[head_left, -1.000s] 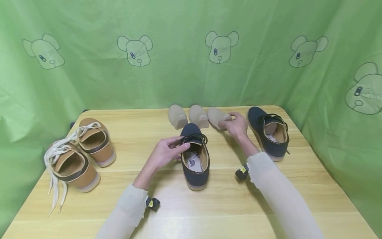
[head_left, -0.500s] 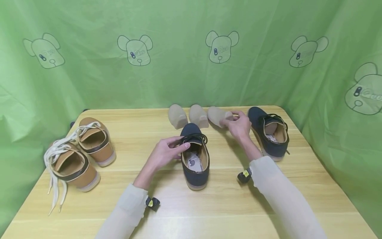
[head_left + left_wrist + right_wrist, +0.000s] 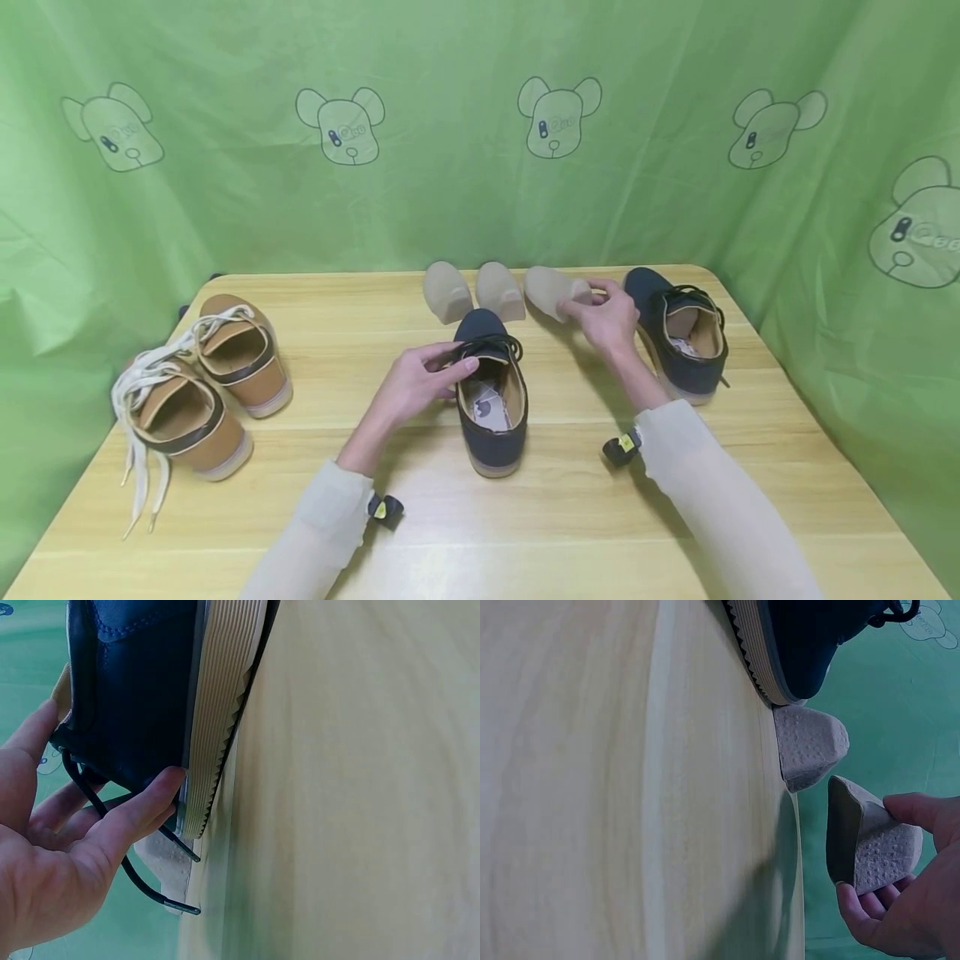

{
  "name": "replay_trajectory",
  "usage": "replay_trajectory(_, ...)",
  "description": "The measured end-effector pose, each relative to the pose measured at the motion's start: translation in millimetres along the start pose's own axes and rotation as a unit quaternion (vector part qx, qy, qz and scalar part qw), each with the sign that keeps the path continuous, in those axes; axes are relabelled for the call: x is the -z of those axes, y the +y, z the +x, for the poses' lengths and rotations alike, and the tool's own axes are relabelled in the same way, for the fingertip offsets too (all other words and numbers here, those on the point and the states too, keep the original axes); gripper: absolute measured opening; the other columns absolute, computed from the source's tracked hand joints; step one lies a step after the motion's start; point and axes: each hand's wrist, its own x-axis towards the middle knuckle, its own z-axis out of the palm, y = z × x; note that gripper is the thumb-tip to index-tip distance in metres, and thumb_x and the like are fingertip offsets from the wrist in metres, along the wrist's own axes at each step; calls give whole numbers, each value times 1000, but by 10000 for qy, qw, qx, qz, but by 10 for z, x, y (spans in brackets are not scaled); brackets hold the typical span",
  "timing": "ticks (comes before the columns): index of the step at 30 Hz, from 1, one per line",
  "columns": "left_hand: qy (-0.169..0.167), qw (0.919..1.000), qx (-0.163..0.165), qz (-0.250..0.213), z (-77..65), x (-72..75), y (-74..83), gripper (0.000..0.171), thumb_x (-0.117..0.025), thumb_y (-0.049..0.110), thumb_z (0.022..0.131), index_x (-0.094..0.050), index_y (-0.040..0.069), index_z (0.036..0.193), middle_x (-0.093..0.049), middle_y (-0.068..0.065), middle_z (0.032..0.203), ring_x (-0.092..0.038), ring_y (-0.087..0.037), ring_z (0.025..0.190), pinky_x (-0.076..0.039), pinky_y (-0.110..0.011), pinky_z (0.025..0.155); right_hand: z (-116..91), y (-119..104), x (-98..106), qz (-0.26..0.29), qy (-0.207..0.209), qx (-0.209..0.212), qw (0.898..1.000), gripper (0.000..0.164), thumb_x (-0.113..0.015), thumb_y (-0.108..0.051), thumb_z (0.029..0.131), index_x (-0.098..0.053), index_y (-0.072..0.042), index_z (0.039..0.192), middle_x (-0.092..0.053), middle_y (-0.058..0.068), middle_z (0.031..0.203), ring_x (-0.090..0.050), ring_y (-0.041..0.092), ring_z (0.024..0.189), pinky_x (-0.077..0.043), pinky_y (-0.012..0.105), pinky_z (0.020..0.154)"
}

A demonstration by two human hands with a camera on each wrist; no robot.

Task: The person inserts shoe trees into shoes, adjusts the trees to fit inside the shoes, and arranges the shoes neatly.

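A navy lace-up shoe stands in the middle of the table, toe pointing away. My left hand holds it at the side of its opening, thumb at the inner edge and fingers along the outer side, as the left wrist view shows below the navy upper. My right hand pinches a grey moulded-pulp shoe insert between thumb and fingers. In the right wrist view that insert is held off the tabletop, its hollow side showing. Two matching inserts, a left one and a middle one, lie beyond the shoe's toe.
Another navy shoe stands at the right, just past my right hand, with an insert in its toe. At the left are two tan shoes, one behind and one in front, with long white laces. A green curtain borders the table.
My right hand has shifted slightly to the right, carrying the shoe insert with it away from the other two. The left hand and the navy shoe have stayed put.
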Motion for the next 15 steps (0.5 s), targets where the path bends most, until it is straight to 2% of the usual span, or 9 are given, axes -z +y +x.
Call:
replay_trajectory(8, -26, 10000, -63, -10, 0, 0, 13, 65, -76, 61, 82, -66, 24, 134, -72, -3, 126, -74, -18, 82, -60, -34, 78, -105, -42, 74, -6, 35, 112, 9999, 69, -88, -31, 77, -60, -14, 138, -70, 17, 126, -63, 30, 114, -49, 40, 98)
replay_trajectory(15, -16, 10000, -2, 35, -2, -6, 16, 65, -76, 61, 82, -66, 24, 135, -71, -5, 128, -74, -18, 83, -61, -36, 79, -230, -129, 141, 178, -114, 42, 9998, 69, -88, -33, 78, -60, -15, 139, -70, 14, 126, -65, 24, 108, -53, 27, 85)
